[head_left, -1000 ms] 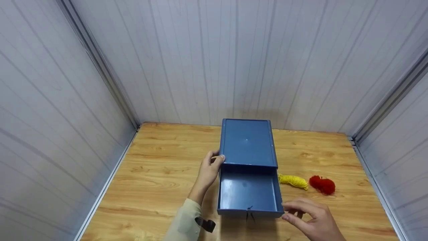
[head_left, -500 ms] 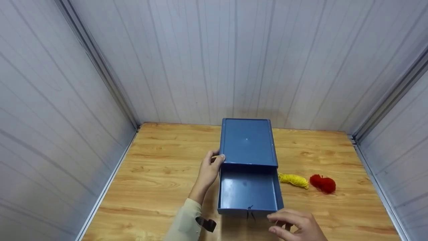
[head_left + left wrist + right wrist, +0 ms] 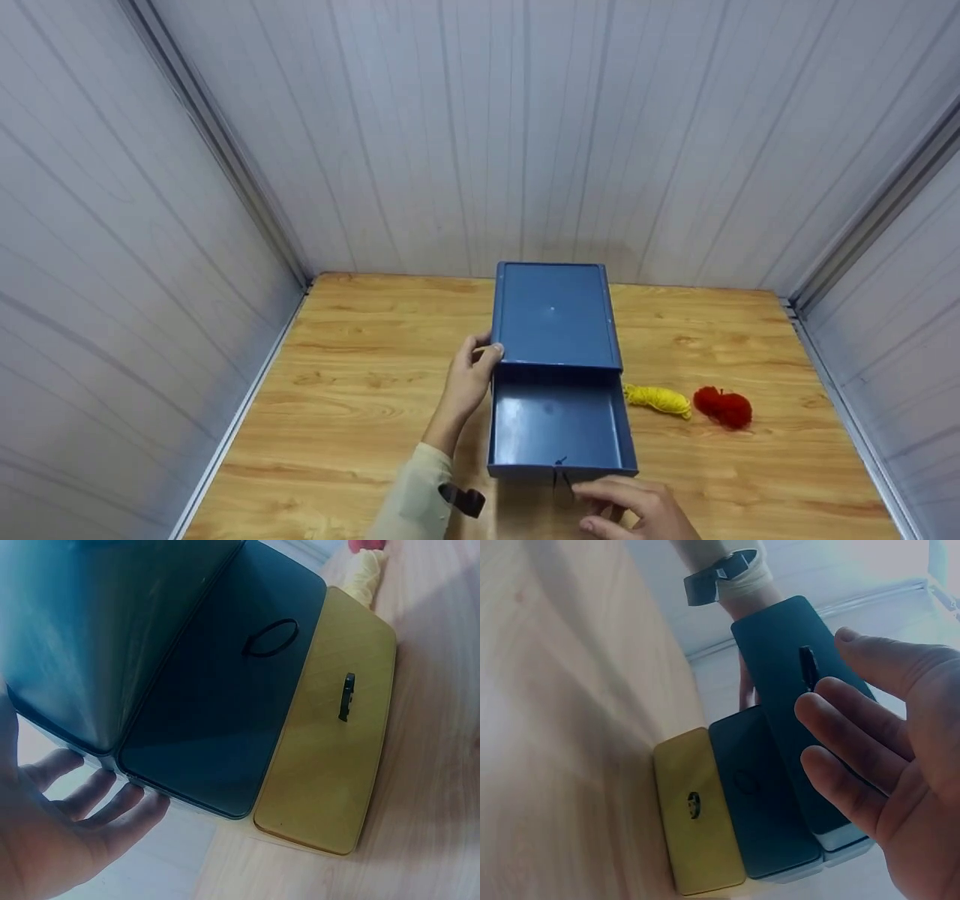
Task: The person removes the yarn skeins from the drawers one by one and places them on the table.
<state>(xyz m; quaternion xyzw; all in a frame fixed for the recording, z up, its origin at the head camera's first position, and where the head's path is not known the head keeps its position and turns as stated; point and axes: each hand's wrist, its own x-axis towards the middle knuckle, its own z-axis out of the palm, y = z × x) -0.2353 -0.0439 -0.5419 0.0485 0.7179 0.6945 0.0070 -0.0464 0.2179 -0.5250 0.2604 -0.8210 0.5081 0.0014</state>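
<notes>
A small drawer cabinet (image 3: 555, 315) with a blue top stands on the wooden table. Its upper blue drawer (image 3: 551, 431) is pulled out toward me, with bare floor inside. My left hand (image 3: 466, 382) holds the cabinet's left side, thumb over the top edge and fingers along the side wall. In front of the drawer's right half is my right hand (image 3: 637, 506), thumb apart from loosely bent fingers. Its fingertips are close to the black pull loop (image 3: 808, 667) on the drawer front. Below, in the left wrist view, are a dark blue drawer (image 3: 217, 712) and a yellow drawer (image 3: 322, 757), both closed.
To the cabinet's right lie a yellow yarn skein (image 3: 660, 400) and a red yarn bundle (image 3: 722, 407). Pale panel walls (image 3: 420, 150) enclose the wooden tabletop (image 3: 360, 420) at the back and both sides. A black band (image 3: 463, 500) is on the left sleeve.
My right hand has moved left from the drawer's right front corner, toward the pull loop. The left hand, cabinet and open drawer keep their places.
</notes>
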